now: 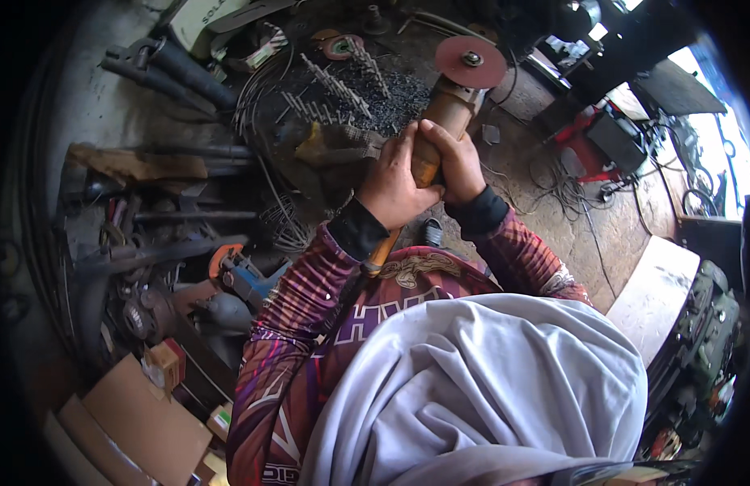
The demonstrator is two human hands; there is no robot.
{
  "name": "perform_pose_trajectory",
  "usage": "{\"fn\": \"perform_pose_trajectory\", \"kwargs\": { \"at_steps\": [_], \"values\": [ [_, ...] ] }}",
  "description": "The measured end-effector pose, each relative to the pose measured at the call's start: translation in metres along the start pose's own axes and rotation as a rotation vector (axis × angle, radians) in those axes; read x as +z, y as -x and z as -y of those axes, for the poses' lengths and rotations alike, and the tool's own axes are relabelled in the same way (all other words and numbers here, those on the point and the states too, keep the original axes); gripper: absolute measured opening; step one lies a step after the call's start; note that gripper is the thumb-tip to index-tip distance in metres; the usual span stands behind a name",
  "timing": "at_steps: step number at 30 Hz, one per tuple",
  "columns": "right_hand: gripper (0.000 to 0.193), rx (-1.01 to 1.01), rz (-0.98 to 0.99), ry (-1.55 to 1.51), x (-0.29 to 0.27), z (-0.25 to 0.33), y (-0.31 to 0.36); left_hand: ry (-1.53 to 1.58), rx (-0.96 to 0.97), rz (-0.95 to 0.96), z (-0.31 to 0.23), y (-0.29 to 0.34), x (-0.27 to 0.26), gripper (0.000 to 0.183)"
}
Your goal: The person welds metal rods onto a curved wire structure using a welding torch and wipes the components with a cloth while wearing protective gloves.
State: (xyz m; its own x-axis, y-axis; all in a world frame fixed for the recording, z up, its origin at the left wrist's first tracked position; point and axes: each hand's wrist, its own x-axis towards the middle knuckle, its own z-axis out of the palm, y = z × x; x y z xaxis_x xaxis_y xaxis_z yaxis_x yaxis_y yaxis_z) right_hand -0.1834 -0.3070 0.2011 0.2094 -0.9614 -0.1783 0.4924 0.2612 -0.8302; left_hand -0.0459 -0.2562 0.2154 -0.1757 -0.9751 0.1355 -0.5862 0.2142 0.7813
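An angle grinder [454, 104] with a worn yellow and brown body is held out in front of me. A flat reddish disc [490, 71] sits on its far end, with the fixing nut at the disc's middle facing up. My left hand [398, 180] is closed around the body from the left. From the right, my right hand [461, 160] grips it too, its thumb lying on top. A yellow rear part shows below my left wrist. Beyond my hands, several ridged metal rods [336, 86] stand by a heap of dark metal bits [403, 101].
A yellow and grey glove [312, 147] lies left of my hands. Another disc [343, 47] is farther back. Pipes [193, 81], a blue and orange power tool [249, 275] and cardboard [152, 421] crowd the left. Tangled cables [565, 193] and a red-black machine [606, 146] stand right.
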Motion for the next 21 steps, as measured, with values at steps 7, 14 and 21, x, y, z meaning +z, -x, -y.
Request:
{"fn": "perform_pose_trajectory", "kwargs": {
  "at_steps": [7,14,21],
  "values": [
    [0.024,-0.076,0.055,-0.019,-0.023,0.011,-0.007,0.508,-0.131,0.167,0.007,0.038,0.012,0.054],
    [0.029,-0.111,0.079,0.024,-0.038,0.016,-0.019,0.849,-0.446,0.294,0.011,0.058,0.021,0.043],
    [0.028,-0.099,0.05,0.043,-0.056,0.017,-0.032,0.884,-0.516,0.27,0.01,0.04,0.042,0.042]
  ]
}}
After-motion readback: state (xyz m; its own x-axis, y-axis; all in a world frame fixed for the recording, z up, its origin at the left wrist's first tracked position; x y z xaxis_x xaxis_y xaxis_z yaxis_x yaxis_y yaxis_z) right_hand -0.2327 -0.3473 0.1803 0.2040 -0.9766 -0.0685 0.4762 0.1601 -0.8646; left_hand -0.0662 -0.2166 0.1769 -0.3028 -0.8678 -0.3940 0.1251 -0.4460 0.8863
